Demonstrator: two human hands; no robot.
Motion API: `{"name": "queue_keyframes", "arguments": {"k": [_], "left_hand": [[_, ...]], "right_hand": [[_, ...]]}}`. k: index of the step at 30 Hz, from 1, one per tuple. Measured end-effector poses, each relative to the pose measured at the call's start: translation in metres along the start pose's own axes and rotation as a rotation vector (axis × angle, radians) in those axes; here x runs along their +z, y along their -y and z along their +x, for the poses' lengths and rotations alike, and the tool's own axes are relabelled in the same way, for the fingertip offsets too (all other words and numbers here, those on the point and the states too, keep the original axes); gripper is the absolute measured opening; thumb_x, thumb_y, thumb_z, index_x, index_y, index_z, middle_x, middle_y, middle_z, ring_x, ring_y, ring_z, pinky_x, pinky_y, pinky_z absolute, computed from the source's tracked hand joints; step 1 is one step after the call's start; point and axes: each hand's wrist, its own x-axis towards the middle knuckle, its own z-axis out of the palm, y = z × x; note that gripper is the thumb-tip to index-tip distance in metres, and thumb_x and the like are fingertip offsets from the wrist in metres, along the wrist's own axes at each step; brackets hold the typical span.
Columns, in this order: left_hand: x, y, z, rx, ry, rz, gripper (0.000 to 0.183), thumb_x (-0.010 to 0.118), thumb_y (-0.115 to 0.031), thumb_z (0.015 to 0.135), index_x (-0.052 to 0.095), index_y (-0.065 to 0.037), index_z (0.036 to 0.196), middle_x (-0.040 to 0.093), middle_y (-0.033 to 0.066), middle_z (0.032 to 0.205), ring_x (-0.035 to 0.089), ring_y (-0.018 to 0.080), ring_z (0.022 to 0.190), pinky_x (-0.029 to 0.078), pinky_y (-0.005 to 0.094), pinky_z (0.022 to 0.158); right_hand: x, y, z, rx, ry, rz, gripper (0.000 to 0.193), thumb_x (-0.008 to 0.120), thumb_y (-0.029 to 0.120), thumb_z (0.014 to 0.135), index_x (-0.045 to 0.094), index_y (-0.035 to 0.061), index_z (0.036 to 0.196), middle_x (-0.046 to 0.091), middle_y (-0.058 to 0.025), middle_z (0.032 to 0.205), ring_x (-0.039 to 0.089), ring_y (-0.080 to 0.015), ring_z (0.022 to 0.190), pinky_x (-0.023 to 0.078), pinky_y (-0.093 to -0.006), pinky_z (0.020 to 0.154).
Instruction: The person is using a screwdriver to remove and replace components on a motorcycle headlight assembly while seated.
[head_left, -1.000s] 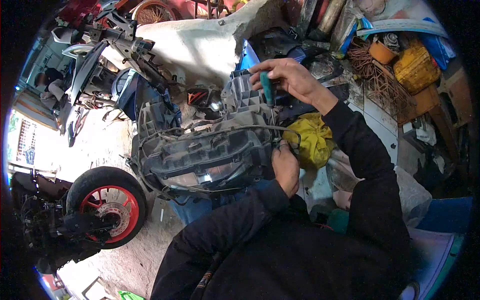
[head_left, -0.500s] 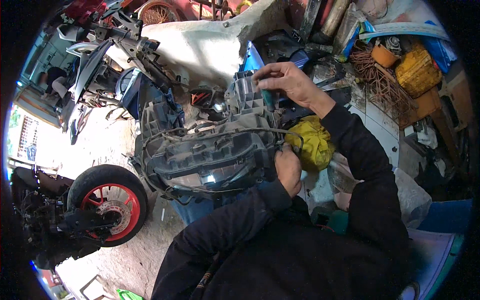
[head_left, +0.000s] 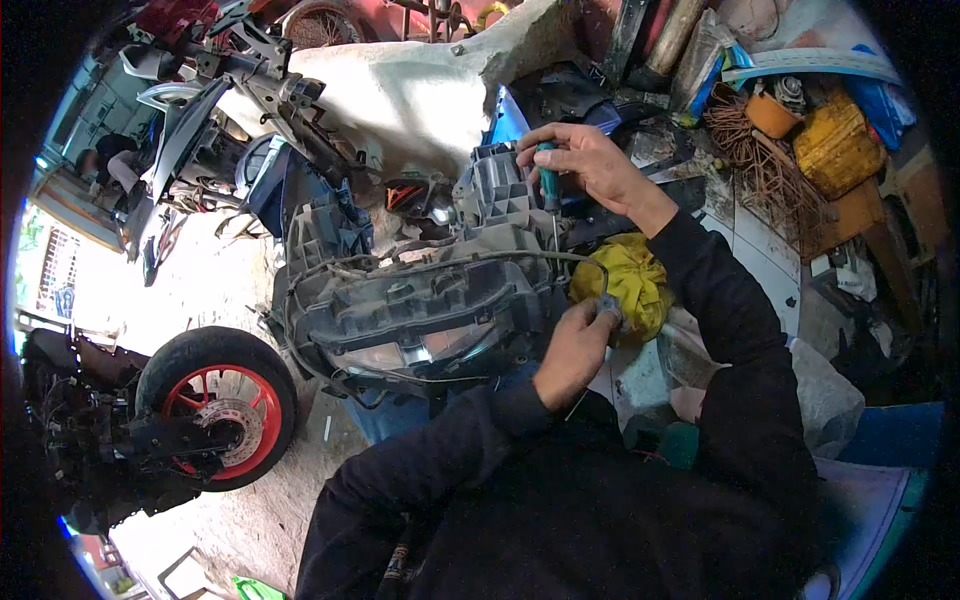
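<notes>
Shifting left hand [head_left: 576, 350] off the right end of the headlight [head_left: 420, 318] in front of the body, apparently pinching a small grey piece [head_left: 608, 303]; grasping green screwdriver [head_left: 549, 185] with fingers of right hand [head_left: 598, 168]. Probably handling stiff, bulky, fragile at lens [head_left: 452, 345]; calling for holding by black housing [head_left: 435, 290].

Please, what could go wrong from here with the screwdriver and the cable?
The right hand holds the screwdriver by its handle, with the shaft pointing down at the headlight's corner; if it slips, it might scratch the plastic.
The cable curves down close to the left hand, so a pull there might strain it.
The small grey part at the left fingertips might drop.
</notes>
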Motion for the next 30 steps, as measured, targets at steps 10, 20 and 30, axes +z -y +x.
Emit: {"name": "queue_keyframes", "arguments": {"k": [10,20,30], "left_hand": [[-0.078,-0.119,0.016,0.453,-0.005,1.039,0.027,0.065,-0.020,0.082,0.062,0.003,0.095,0.063,0.0248,0.084,0.062,0.0409,0.080,0.049,0.0436,0.070],[-0.095,-0.100,0.038,0.756,0.159,1.140,0.025,0.059,-0.017,0.086,0.058,0.002,0.102,0.061,0.0243,0.095,0.059,0.0410,0.091,0.046,0.0469,0.081],[-0.098,-0.107,0.037,0.609,0.110,0.940,0.027,0.061,-0.016,0.086,0.059,0.005,0.103,0.063,0.0245,0.087,0.064,0.0356,0.077,0.049,0.0383,0.069]], "right_hand": [[-0.012,-0.006,0.004,0.020,-0.021,0.066,0.032,0.064,0.017,0.088,0.058,0.0002,0.115,0.064,-0.0078,0.101,0.063,-0.0145,0.087,0.053,-0.0286,0.076],[-0.025,-0.004,0.002,-0.002,-0.178,0.176,0.027,0.057,0.015,0.090,0.058,0.0008,0.113,0.060,-0.0047,0.092,0.058,-0.0108,0.074,0.053,-0.0287,0.068],[0.013,0.018,-0.015,0.025,0.604,-1.043,0.032,0.071,0.024,0.071,0.065,-0.0054,0.082,0.064,-0.0197,0.077,0.062,-0.0325,0.069,0.048,-0.0377,0.060]]}}
